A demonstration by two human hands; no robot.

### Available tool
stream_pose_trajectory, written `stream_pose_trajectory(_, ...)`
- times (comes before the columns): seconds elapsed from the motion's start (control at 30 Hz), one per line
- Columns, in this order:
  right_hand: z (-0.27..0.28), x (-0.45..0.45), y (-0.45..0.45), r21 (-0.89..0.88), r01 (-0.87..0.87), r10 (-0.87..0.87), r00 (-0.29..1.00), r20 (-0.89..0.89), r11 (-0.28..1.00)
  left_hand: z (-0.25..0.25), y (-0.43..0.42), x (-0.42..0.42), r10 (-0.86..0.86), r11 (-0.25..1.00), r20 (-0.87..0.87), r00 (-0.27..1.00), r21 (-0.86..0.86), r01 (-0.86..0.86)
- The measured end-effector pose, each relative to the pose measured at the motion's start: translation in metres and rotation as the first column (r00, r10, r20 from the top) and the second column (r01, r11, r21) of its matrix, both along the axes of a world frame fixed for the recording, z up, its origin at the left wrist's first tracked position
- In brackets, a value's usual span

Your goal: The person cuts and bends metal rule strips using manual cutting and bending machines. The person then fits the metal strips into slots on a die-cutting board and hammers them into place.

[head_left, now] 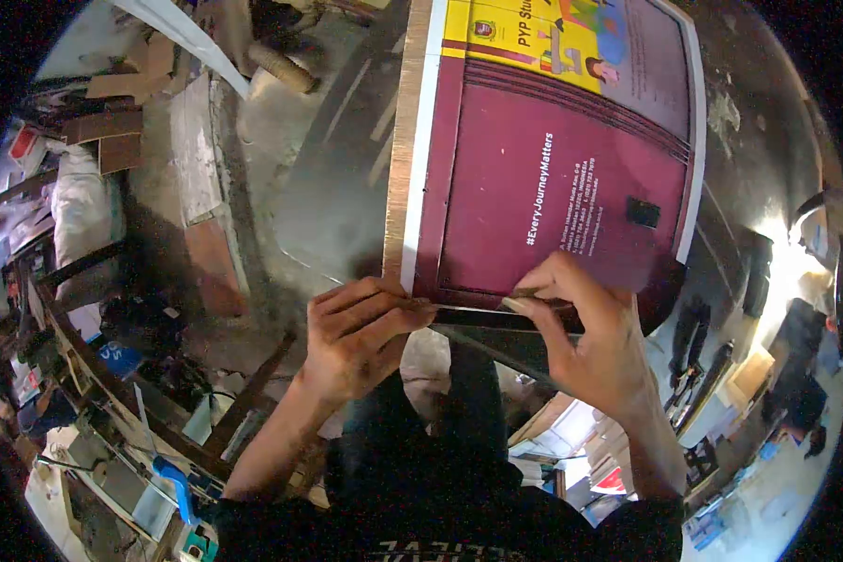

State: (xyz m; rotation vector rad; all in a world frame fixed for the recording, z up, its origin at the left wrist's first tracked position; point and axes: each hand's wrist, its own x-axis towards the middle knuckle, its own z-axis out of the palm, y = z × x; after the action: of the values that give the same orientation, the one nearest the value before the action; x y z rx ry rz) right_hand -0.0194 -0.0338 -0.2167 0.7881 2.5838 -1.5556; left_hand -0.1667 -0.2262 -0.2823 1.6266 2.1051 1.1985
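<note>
A maroon printed panel point(506, 178) with a yellow section, white lettering and a pale left border lies in front of me. My left hand point(361, 337) is at its near left corner, fingers pressed together on the edge. My right hand point(590, 328) pinches at the near edge, thumb and index finger together over a small piece too hidden to name. A small black square point(642, 212) sits on the panel near its right side. What is between my left fingertips, if anything, is hidden.
Left, a blue-handled tool point(173, 487) lies low, with a white sack point(84, 201) and cardboard pieces point(112, 126) farther up. A corrugated tube point(286, 70) is at upper left. Wooden pieces point(749, 375) and a bright light point(782, 258) are at the right.
</note>
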Motion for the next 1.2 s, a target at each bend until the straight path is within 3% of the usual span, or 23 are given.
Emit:
stream_pose_trajectory(0.3, -0.002, 0.010, 0.004, 0.024, 0.029, -0.030, 0.999, 0.033, 0.999, 0.008, 0.002, -0.001, -0.031, 0.999, -0.002, 1.000, -0.015, 0.031)
stream_pose_trajectory(0.5, 0.021, 0.017, 0.024, -0.137, -0.086, 0.089, 0.996, 0.017, 0.987, 0.007, -0.003, 0.002, -0.030, 0.999, -0.035, 0.999, -0.042, 0.029)
stream_pose_trajectory(0.57, 0.019, 0.022, 0.037, 0.267, 0.170, -0.161, 0.985, -0.055, 0.948, 0.014, 0.002, 0.001, -0.013, 0.996, 0.003, 1.000, -0.090, 0.013)
stream_pose_trajectory(0.6, 0.026, 0.031, 0.045, 0.281, 0.180, -0.170, 0.984, -0.061, 0.943, 0.017, 0.007, 0.001, -0.022, 0.997, 0.000, 1.000, -0.075, 0.022)
stream_pose_trajectory(0.67, 0.040, 0.059, 0.066, 0.633, -0.069, 0.049, 0.998, 0.050, 0.771, 0.025, 0.008, 0.003, 0.011, 0.995, 0.059, 0.998, -0.101, -0.005)
stream_pose_trajectory(0.7, 0.039, 0.080, 0.076, 0.638, -0.257, 0.242, 0.964, 0.112, 0.726, 0.026, 0.008, 0.004, 0.013, 0.995, 0.055, 0.998, -0.095, -0.007)
stream_pose_trajectory(0.73, 0.036, 0.094, 0.079, 0.643, -0.256, 0.244, 0.964, 0.109, 0.722, 0.024, 0.006, 0.006, 0.014, 0.994, 0.063, 0.998, -0.109, -0.007)
stream_pose_trajectory(0.8, 0.026, 0.116, 0.083, 0.633, -0.463, 0.450, 0.871, 0.196, 0.620, 0.021, 0.000, 0.007, 0.013, 0.993, 0.056, 0.998, -0.117, -0.007)
stream_pose_trajectory(0.83, 0.019, 0.127, 0.089, 0.643, -0.454, 0.450, 0.874, 0.186, 0.617, 0.020, -0.003, 0.006, -0.016, 0.988, 0.013, 1.000, -0.155, 0.018)
stream_pose_trajectory(0.9, 0.001, 0.142, 0.101, 0.750, -0.492, 0.554, 0.807, 0.204, 0.442, 0.037, -0.001, 0.006, -0.038, 0.982, -0.052, 0.998, -0.188, 0.028)
stream_pose_trajectory(1.0, -0.020, 0.167, 0.104, 0.863, -0.381, 0.595, 0.795, 0.123, 0.331, 0.105, 0.012, 0.019, -0.050, 0.969, -0.075, 0.996, -0.247, 0.030)
stream_pose_trajectory(1.03, -0.025, 0.177, 0.105, 0.896, -0.339, 0.610, 0.786, 0.102, 0.287, 0.148, 0.023, 0.038, -0.162, 0.976, -0.190, 0.968, -0.173, 0.130)
stream_pose_trajectory(1.07, -0.038, 0.183, 0.107, 0.848, -0.342, 0.605, 0.795, 0.032, 0.405, 0.175, 0.032, 0.049, -0.261, 0.965, -0.310, 0.914, -0.118, 0.235)
stream_pose_trajectory(1.13, -0.029, 0.174, 0.115, 0.804, -0.326, 0.605, 0.794, -0.053, 0.498, 0.192, 0.045, 0.041, -0.274, 0.958, -0.373, 0.886, -0.187, 0.218)
stream_pose_trajectory(1.2, -0.001, 0.162, 0.119, 0.843, -0.395, 0.647, 0.759, 0.076, 0.365, 0.171, 0.045, 0.019, -0.240, 0.905, -0.405, 0.882, -0.422, 0.052)
